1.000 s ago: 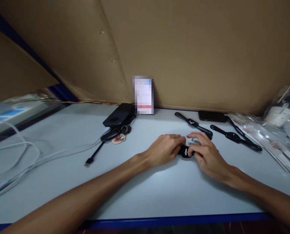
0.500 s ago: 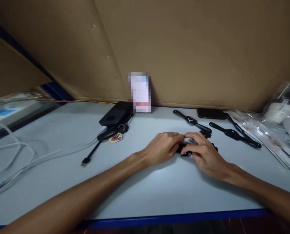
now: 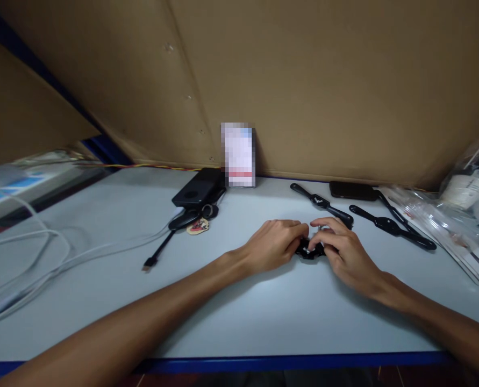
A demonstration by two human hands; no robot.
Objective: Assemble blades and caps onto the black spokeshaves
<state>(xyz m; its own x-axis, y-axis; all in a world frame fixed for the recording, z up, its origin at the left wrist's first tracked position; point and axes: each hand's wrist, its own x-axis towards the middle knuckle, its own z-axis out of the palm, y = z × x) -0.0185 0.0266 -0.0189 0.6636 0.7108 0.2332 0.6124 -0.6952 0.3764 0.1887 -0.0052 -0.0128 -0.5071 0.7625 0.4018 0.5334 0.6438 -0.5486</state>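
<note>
A black two-handled tool, apparently a spokeshave [image 3: 308,252], lies low over the table between my hands. Only its shiny middle shows; both ends are hidden by fingers. My left hand [image 3: 277,242] is closed around its left side. Curled over the right side is my right hand [image 3: 340,250], its fingertips pinching a small silvery, screw-like piece [image 3: 319,229] just above the tool's middle. Two more black spokeshaves lie beyond: one spokeshave [image 3: 320,202] behind my right hand, the other spokeshave [image 3: 388,226] farther right.
A propped phone [image 3: 239,156], its screen blurred, leans on the cardboard wall [image 3: 323,97]. Left of it lie a black power bank [image 3: 199,188], keys with a tag [image 3: 198,226], and white cables [image 3: 62,255]. At right are a dark phone [image 3: 352,190] and plastic bags [image 3: 428,217].
My right fingers have lifted and spread a little, and the silvery piece now shows between them. My left hand keeps its hold. The whole view has shifted slightly.
</note>
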